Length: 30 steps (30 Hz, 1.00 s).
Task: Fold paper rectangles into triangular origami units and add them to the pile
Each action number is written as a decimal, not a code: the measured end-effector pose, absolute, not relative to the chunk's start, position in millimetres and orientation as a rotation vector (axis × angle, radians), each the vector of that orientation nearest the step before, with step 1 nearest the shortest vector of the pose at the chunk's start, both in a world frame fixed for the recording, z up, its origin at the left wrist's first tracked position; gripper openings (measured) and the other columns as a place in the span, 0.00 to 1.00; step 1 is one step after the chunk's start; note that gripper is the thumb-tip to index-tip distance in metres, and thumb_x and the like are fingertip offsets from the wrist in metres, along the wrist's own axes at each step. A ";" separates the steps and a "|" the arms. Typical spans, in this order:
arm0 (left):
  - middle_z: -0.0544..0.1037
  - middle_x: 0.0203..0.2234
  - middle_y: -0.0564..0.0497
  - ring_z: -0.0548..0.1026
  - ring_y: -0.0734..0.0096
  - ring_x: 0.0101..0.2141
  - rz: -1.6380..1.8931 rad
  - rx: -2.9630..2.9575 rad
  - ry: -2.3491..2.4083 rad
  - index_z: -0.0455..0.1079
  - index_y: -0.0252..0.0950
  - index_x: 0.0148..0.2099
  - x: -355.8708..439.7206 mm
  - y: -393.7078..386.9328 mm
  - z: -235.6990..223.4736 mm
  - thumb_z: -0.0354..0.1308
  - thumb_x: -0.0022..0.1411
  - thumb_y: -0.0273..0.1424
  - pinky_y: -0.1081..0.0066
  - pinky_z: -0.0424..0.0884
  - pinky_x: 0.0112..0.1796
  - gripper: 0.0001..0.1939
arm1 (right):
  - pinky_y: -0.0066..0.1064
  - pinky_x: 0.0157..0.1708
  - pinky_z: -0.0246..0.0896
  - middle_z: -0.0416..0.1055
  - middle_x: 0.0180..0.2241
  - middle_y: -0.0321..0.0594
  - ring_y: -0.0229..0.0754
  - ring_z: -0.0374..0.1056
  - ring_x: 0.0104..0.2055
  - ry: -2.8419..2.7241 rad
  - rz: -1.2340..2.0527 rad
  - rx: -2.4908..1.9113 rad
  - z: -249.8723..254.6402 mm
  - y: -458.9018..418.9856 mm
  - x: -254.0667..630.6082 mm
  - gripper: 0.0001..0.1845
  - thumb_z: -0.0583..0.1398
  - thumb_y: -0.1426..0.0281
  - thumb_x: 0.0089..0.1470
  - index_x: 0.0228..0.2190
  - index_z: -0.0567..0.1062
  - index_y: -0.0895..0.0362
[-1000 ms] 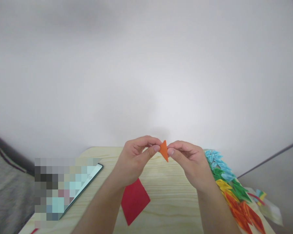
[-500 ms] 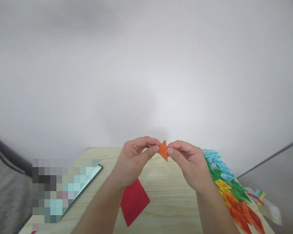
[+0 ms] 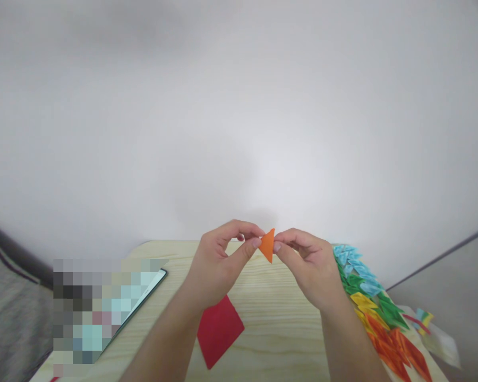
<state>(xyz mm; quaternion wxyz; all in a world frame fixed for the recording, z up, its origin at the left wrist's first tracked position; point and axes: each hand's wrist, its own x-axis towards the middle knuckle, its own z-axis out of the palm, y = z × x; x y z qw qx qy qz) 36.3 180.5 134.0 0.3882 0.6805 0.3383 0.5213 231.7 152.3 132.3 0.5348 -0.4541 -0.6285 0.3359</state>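
Between my two hands, above the far half of the table, is a small folded piece of orange paper (image 3: 267, 246), triangular as I see it. My left hand (image 3: 227, 260) pinches its left corner between thumb and fingertips. On the other side my right hand (image 3: 308, 265) grips its right edge with thumb and forefinger. The folds on the far side are hidden. Below my left wrist lies a flat red square of paper (image 3: 221, 334), partly covered by that wrist.
Folded paper pieces line the table's right side: light blue (image 3: 354, 265), green (image 3: 392, 310), yellow (image 3: 364, 302) and orange-red (image 3: 398, 347). A dark-edged tablet (image 3: 139, 300), mostly pixelated, lies at left on the wooden table (image 3: 279, 339). A clear plastic bag (image 3: 442, 342) sits past the right edge.
The orange paper has turned slightly, its upper tip shifting a little right. My left fingers have shifted slightly on it, and both hands still hold it.
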 end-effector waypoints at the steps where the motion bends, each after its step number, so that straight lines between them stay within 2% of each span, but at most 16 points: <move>1: 0.83 0.37 0.50 0.76 0.64 0.41 1.324 1.747 0.874 0.80 0.42 0.44 36.6 180.7 133.7 0.65 0.67 0.35 0.64 0.70 0.47 0.05 | 0.34 0.43 0.69 0.83 0.36 0.36 0.43 0.76 0.38 -1.497 0.798 -1.091 132.7 152.3 232.0 0.06 0.65 0.66 0.63 0.36 0.84 0.51; 8: 0.82 0.37 0.51 0.75 0.65 0.41 1.342 1.747 0.871 0.79 0.42 0.44 38.5 178.3 133.4 0.65 0.68 0.33 0.64 0.69 0.48 0.04 | 0.32 0.43 0.69 0.83 0.36 0.35 0.42 0.77 0.39 -1.509 0.762 -1.136 136.7 151.1 232.5 0.05 0.66 0.67 0.61 0.36 0.85 0.51; 14: 0.81 0.36 0.50 0.75 0.64 0.41 1.287 1.715 0.821 0.81 0.41 0.43 38.0 177.4 137.1 0.65 0.68 0.35 0.63 0.69 0.47 0.05 | 0.31 0.39 0.67 0.81 0.33 0.38 0.41 0.74 0.36 -1.443 0.992 -1.027 136.1 154.8 233.6 0.06 0.68 0.64 0.60 0.35 0.85 0.53; 19: 0.81 0.40 0.48 0.76 0.62 0.43 1.264 1.658 0.637 0.82 0.43 0.48 35.8 176.1 138.9 0.66 0.67 0.32 0.62 0.70 0.48 0.08 | 0.29 0.38 0.65 0.79 0.30 0.36 0.38 0.71 0.34 -1.325 1.259 -0.838 132.5 159.8 234.3 0.07 0.69 0.64 0.61 0.34 0.85 0.55; 26: 0.80 0.46 0.47 0.76 0.61 0.49 1.342 1.725 0.590 0.83 0.46 0.50 38.1 178.3 136.8 0.69 0.64 0.29 0.61 0.70 0.53 0.13 | 0.26 0.35 0.62 0.78 0.27 0.33 0.34 0.69 0.30 -1.226 1.417 -0.725 127.7 161.4 231.1 0.07 0.69 0.65 0.61 0.33 0.85 0.55; 30: 0.80 0.46 0.47 0.76 0.60 0.50 1.354 1.744 0.598 0.83 0.46 0.50 38.6 177.9 135.6 0.68 0.65 0.29 0.60 0.70 0.54 0.12 | 0.27 0.37 0.63 0.79 0.28 0.35 0.36 0.70 0.32 -1.232 1.413 -0.715 127.3 162.1 230.5 0.07 0.70 0.65 0.60 0.31 0.84 0.55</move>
